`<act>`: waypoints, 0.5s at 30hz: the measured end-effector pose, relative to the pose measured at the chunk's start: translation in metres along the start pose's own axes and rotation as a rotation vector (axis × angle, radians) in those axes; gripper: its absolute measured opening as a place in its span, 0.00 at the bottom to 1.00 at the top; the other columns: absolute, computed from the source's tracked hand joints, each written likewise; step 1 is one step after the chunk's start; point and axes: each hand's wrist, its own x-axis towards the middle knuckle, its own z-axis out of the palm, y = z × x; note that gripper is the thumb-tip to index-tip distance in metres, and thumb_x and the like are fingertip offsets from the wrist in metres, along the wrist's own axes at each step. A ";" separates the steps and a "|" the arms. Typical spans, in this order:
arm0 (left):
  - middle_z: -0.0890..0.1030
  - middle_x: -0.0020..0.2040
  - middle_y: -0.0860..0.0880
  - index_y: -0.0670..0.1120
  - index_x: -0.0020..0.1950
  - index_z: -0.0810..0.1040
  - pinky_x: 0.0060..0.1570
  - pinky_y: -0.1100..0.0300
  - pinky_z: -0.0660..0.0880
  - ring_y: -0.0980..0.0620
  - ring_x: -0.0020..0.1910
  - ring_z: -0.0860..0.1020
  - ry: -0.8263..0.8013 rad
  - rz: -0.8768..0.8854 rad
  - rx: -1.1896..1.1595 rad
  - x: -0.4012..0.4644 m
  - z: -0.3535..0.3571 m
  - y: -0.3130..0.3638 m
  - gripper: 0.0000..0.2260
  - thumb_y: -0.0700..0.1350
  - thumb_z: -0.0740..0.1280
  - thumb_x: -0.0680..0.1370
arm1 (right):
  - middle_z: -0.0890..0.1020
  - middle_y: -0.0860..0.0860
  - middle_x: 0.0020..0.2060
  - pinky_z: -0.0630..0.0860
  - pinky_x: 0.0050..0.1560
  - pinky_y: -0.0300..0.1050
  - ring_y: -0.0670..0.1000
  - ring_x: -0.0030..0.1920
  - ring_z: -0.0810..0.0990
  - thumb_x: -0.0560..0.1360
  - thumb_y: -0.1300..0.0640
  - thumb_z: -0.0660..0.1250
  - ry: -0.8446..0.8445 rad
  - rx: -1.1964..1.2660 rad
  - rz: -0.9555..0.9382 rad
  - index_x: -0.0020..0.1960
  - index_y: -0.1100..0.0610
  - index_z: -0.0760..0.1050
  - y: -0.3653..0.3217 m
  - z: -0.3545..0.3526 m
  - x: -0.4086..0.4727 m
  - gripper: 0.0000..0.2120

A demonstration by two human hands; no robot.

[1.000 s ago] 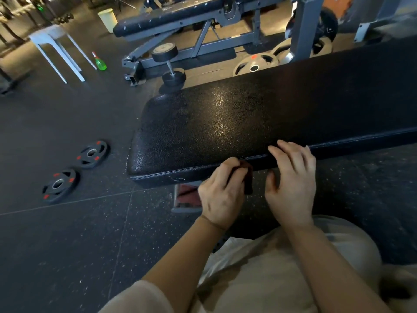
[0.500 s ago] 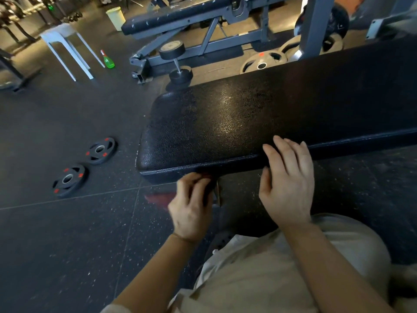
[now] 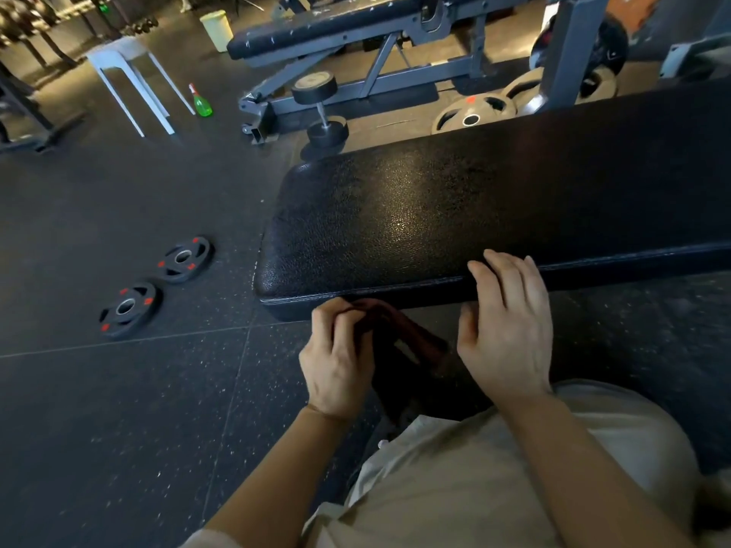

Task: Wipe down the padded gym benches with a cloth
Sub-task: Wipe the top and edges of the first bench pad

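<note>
Here, the long black padded bench with a grained vinyl cover (image 3: 455, 215) stretches from the middle of the view to the right edge, and its rounded end points to the left. The left hand (image 3: 338, 359) is just under the near side edge of this bench, close to the rounded end. Its fingers are curled and they pinch a dark reddish-brown cloth (image 3: 399, 334). The cloth is bunched in the fingers at the lower rim of the pad, and the rest of it hangs down and to the right, between the two hands. Whether the cloth really touches the pad, I cannot tell, because it is dark there.

The right hand (image 3: 508, 326) lies on the near edge of the same bench, more to the right. Its fingers are straight and close together, with the tips resting on the top of the pad, and the thumb is apart from them, below the edge. It holds nothing.

On the dark speckled rubber floor (image 3: 118, 409), left of the bench, two small black weight plates with red marks (image 3: 156, 286) lie near each other. Farther back stand a white plastic stool (image 3: 130, 73), a green spray bottle (image 3: 202, 102) beside its leg, and a black dumbbell (image 3: 320, 112) near a grey adjustable bench (image 3: 356, 37).
</note>
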 end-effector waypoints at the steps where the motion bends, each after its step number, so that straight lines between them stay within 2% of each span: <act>1: 0.70 0.55 0.51 0.49 0.52 0.72 0.30 0.59 0.74 0.53 0.45 0.74 0.010 0.016 -0.031 0.002 0.002 0.007 0.08 0.43 0.64 0.73 | 0.76 0.63 0.61 0.61 0.73 0.58 0.62 0.65 0.72 0.69 0.69 0.68 0.003 0.001 -0.003 0.62 0.67 0.75 0.000 0.001 0.000 0.21; 4: 0.70 0.56 0.49 0.46 0.54 0.73 0.37 0.58 0.78 0.51 0.50 0.75 -0.069 0.187 -0.150 0.011 0.017 0.038 0.08 0.42 0.65 0.75 | 0.77 0.63 0.61 0.62 0.73 0.58 0.62 0.65 0.72 0.70 0.67 0.66 -0.001 0.022 -0.035 0.61 0.67 0.75 -0.003 0.002 0.001 0.19; 6: 0.70 0.57 0.48 0.42 0.54 0.76 0.35 0.55 0.78 0.51 0.48 0.75 -0.119 0.199 -0.200 0.018 0.029 0.052 0.07 0.40 0.66 0.76 | 0.77 0.63 0.60 0.62 0.73 0.58 0.62 0.65 0.72 0.71 0.63 0.63 -0.012 0.021 -0.057 0.60 0.67 0.76 -0.004 0.001 0.001 0.18; 10: 0.70 0.55 0.50 0.45 0.50 0.73 0.25 0.60 0.71 0.54 0.39 0.74 -0.134 0.153 -0.153 0.018 0.030 0.044 0.08 0.42 0.67 0.72 | 0.77 0.63 0.60 0.62 0.73 0.58 0.62 0.64 0.72 0.70 0.66 0.63 -0.015 0.023 -0.052 0.61 0.67 0.75 -0.004 0.002 0.003 0.19; 12: 0.70 0.54 0.52 0.49 0.49 0.70 0.27 0.62 0.68 0.54 0.40 0.73 -0.107 0.086 -0.094 0.011 0.019 0.028 0.09 0.45 0.66 0.70 | 0.77 0.63 0.61 0.62 0.73 0.59 0.62 0.64 0.72 0.69 0.69 0.66 -0.019 0.021 -0.033 0.61 0.67 0.75 -0.005 0.002 0.003 0.20; 15: 0.70 0.52 0.54 0.52 0.47 0.68 0.32 0.62 0.67 0.54 0.41 0.72 0.013 -0.122 0.031 0.005 -0.002 -0.005 0.10 0.47 0.64 0.68 | 0.77 0.63 0.61 0.63 0.73 0.58 0.62 0.65 0.72 0.70 0.68 0.68 -0.031 0.011 -0.029 0.61 0.67 0.75 -0.007 0.003 0.005 0.20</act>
